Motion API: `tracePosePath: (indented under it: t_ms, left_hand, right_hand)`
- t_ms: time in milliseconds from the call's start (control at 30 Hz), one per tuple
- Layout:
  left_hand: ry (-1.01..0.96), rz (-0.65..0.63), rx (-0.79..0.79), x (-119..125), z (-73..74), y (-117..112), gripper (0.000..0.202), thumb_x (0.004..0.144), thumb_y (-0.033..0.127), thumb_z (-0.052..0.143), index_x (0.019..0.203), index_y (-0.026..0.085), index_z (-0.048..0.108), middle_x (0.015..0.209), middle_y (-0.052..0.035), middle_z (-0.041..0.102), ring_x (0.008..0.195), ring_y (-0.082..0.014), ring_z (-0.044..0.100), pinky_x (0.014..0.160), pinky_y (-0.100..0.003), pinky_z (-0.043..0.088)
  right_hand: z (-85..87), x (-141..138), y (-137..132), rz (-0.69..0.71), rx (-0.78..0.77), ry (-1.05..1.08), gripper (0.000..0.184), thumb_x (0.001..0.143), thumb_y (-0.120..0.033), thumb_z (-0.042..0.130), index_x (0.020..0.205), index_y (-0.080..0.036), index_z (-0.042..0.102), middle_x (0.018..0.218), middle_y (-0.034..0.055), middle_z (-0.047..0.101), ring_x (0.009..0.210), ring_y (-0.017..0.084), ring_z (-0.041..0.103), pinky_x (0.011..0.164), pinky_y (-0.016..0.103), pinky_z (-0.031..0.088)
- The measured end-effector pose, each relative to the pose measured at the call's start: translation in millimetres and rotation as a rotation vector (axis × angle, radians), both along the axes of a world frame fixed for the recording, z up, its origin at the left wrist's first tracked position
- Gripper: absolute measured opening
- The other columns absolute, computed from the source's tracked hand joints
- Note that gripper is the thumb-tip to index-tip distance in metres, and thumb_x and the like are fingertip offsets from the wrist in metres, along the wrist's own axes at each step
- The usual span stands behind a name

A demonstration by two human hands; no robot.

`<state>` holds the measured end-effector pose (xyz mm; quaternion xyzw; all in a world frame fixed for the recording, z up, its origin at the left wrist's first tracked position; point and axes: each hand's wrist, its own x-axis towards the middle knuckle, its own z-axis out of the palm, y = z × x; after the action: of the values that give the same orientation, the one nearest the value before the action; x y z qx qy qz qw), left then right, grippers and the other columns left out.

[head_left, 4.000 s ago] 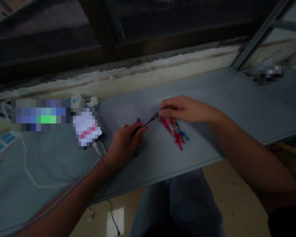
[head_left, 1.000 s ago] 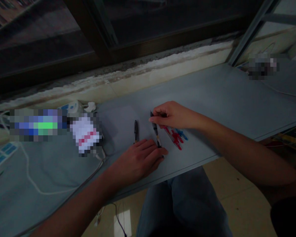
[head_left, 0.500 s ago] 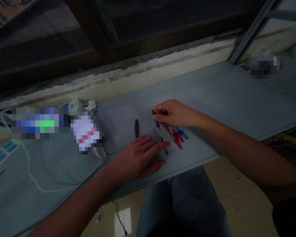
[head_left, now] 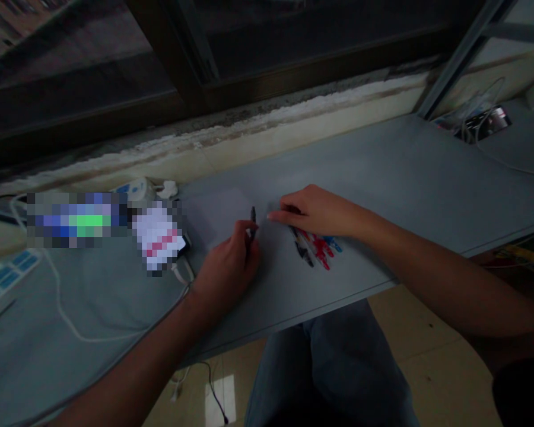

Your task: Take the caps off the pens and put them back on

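Left hand (head_left: 229, 264) now pinches short black pen (head_left: 253, 218) off grey worktop (head_left: 382, 172); right hand (head_left: 320, 212), loosely open, has dropped slim dark pen (head_left: 303, 252) beside red and blue pens (head_left: 324, 248).

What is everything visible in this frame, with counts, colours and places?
table: one, grey, under the window sill
black pen: one, in the left hand
loose black pen: one, on the table by the right hand
red pens: count unclear, beside it
blue pen: one, rightmost
cable: one, white, table's left part
plug: one, white, by the sill
left hand: closed on the black pen
right hand: lying partly over the coloured pens
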<state>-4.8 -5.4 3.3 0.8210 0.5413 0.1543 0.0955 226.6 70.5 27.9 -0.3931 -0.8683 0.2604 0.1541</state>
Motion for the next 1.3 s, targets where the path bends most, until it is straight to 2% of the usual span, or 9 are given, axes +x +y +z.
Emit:
tracePosePath:
  t_ms: [133, 233, 333, 467, 633, 800, 1067, 1200, 1300]
  left_hand:
    - [-0.283, -0.204, 0.071, 3.2, 0.8, -3.8, 0.016, 0.105, 0.02, 0.048, 0.121, 0.021, 0.048, 0.085, 0.0021, 0.067, 0.068, -0.0121, 0.064, 0.064, -0.023, 0.049]
    - [-0.322, -0.411, 0.043, 5.9, 6.8, -9.7, 0.015, 0.106, 0.016, 0.045, 0.116, 0.022, 0.054, 0.096, -0.0018, 0.068, 0.079, -0.0116, 0.067, 0.07, -0.023, 0.052]
    - [-0.317, -0.517, -0.011, 6.0, 9.5, -13.8, 0.017, 0.105, 0.025, 0.055, 0.122, 0.022, 0.055, 0.1, -0.0032, 0.066, 0.08, -0.0131, 0.066, 0.071, -0.025, 0.055]
    - [-0.379, -0.373, 0.046, 5.0, 3.6, -13.7, 0.05, 0.098, 0.032, 0.068, 0.14, 0.023, 0.043, 0.096, -0.0011, 0.068, 0.079, -0.0145, 0.067, 0.072, -0.026, 0.057]
    - [-0.32, -0.128, 0.079, 5.8, 0.3, -7.7, 0.013, 0.104, 0.024, 0.054, 0.114, 0.019, 0.062, 0.081, 0.0011, 0.069, 0.063, -0.01, 0.061, 0.062, -0.021, 0.049]
    - [-0.368, -0.141, -0.061, 5.8, 6.1, -6.5, 0.023, 0.108, 0.03, 0.043, 0.104, 0.018, 0.062, 0.081, -0.0003, 0.067, 0.064, -0.0117, 0.058, 0.063, -0.023, 0.047]
    - [-0.553, -0.238, -0.496, 3.3, 11.7, -6.9, 0.049, 0.112, 0.052, 0.031, 0.081, 0.021, 0.051, 0.07, 0.0044, 0.044, 0.062, -0.0123, 0.043, 0.06, -0.026, 0.039]
    - [-0.566, -0.203, -0.475, 2.0, 11.0, -4.6, 0.052, 0.111, 0.056, 0.031, 0.078, 0.021, 0.05, 0.067, 0.0046, 0.042, 0.059, -0.0125, 0.039, 0.057, -0.026, 0.034]
    - [-0.5, -0.135, -0.348, 1.2, 9.2, -4.3, 0.048, 0.111, 0.051, 0.032, 0.081, 0.02, 0.053, 0.066, 0.0048, 0.042, 0.059, -0.0129, 0.04, 0.057, -0.027, 0.034]
  right_hand:
    - [3.9, -4.0, -7.2, 0.088, -0.167, 0.111, 0.063, 0.098, -0.071, 0.049, 0.071, -0.016, 0.059, 0.057, -0.0026, 0.048, 0.056, 0.01, 0.043, 0.06, 0.028, 0.025]
    - [4.4, -4.8, -11.0, 0.195, -0.347, 0.27, 0.066, 0.098, -0.074, 0.046, 0.07, -0.016, 0.058, 0.056, -0.0035, 0.047, 0.052, 0.009, 0.041, 0.056, 0.027, 0.026]
    - [4.2, -4.7, -12.0, 0.182, -0.444, 0.391, 0.065, 0.1, -0.072, 0.046, 0.066, -0.017, 0.054, 0.053, -0.0045, 0.046, 0.048, 0.007, 0.038, 0.053, 0.026, 0.026]
    - [3.4, -5.2, -9.5, 0.006, -0.428, 0.449, 0.066, 0.098, -0.071, 0.052, 0.057, -0.019, 0.042, 0.048, -0.0066, 0.035, 0.044, 0.006, 0.03, 0.048, 0.027, 0.021]
    - [-0.3, -8.6, -9.5, -0.064, -0.566, 0.549, 0.066, 0.097, -0.071, 0.054, 0.057, -0.022, 0.034, 0.048, -0.0083, 0.028, 0.044, 0.006, 0.023, 0.046, 0.027, 0.019]
    - [-2.7, -7.8, -11.7, 0.067, -0.647, 0.522, 0.064, 0.099, -0.066, 0.053, 0.056, -0.022, 0.035, 0.046, -0.0084, 0.03, 0.042, 0.006, 0.024, 0.045, 0.027, 0.02]
    - [14.0, 6.1, -9.0, 0.435, -0.379, 0.385, 0.05, 0.102, -0.048, 0.054, 0.063, -0.021, 0.035, 0.06, -0.0072, 0.026, 0.057, 0.007, 0.027, 0.055, 0.026, 0.024]
    - [16.3, 9.6, -6.0, 0.371, -0.286, 0.425, 0.029, 0.089, -0.033, 0.072, 0.079, -0.019, 0.049, 0.072, -0.0053, 0.046, 0.065, 0.008, 0.042, 0.062, 0.024, 0.033]
    - [13.1, 12.7, -1.5, 0.238, -0.323, 0.419, 0.03, 0.089, -0.042, 0.073, 0.086, -0.016, 0.058, 0.077, -0.0007, 0.059, 0.066, 0.011, 0.052, 0.063, 0.025, 0.037]
